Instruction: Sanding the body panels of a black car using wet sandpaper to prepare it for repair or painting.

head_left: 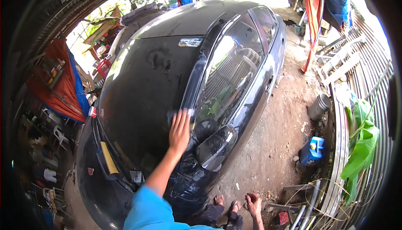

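Observation:
My left hand point(179, 131) lies palm down on the frame beside the windshield of a black car point(176, 18), fingers stretched over a dark flat pad point(171, 115) that mostly hides beneath them. Just right of it is the black side mirror point(217, 148). The dark windshield point(142, 87) looks dusty and smudged. Low on the right, away from the car, my right hand point(253, 205) hangs with loosely bent fingers and nothing visible in it. Near the windshield's base lie a yellow-edged block point(109, 158), a small grey square point(136, 176) and a reddish scrap point(91, 171).
A red-and-white round item point(92, 112) rests at the windshield's far corner. On the dirt ground to the right stand a blue jug point(312, 151) and a dark bucket point(319, 107). Wooden planks point(338, 133), metal pipes and a leafy plant point(362, 142) line the corrugated wall.

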{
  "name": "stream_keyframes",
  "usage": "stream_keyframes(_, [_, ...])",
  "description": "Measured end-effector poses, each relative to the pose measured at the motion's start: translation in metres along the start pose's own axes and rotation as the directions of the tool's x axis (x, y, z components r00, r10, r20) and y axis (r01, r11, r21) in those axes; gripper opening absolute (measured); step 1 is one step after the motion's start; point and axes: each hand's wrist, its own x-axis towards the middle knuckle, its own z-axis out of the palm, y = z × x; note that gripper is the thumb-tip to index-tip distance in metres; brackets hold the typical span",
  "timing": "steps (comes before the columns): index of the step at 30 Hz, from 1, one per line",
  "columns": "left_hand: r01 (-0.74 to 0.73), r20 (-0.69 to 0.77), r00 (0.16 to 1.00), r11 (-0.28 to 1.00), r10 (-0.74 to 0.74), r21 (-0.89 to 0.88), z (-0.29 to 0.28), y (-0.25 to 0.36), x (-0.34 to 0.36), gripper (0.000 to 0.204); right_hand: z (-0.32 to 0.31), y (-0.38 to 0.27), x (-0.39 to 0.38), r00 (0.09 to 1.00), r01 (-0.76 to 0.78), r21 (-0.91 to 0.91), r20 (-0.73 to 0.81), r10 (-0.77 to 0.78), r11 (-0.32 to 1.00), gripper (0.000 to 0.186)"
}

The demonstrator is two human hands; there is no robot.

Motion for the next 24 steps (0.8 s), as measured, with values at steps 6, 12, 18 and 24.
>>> stream_keyframes(6, [0.033,-0.015,0.999,0.999,-0.033,0.024,-0.013,-0.012,0.019,0.046,0.010,-0.012,-0.002,0.987,-0.053,-0.053,0.151,0.060,0.997,0.028])
stream_keyframes(12, [0.013,-0.026,1.000,1.000,-0.013,-0.008,-0.005,-0.020,0.049,0.046,0.012,-0.017,0.009,0.994,0.062,-0.005,0.091,-0.061,0.998,0.024])
stream_keyframes(18, [0.048,0.074,0.996,0.998,-0.050,0.027,-0.048,0.007,-0.108,0.042,0.016,-0.017,-0.006,0.991,-0.006,0.031,0.132,0.002,0.999,0.026])
stream_keyframes(24, [-0.021,-0.047,0.999,0.994,0.026,0.111,0.010,-0.030,0.081,0.046,0.024,-0.035,-0.008,0.973,0.048,-0.190,0.230,-0.003,0.981,0.032])
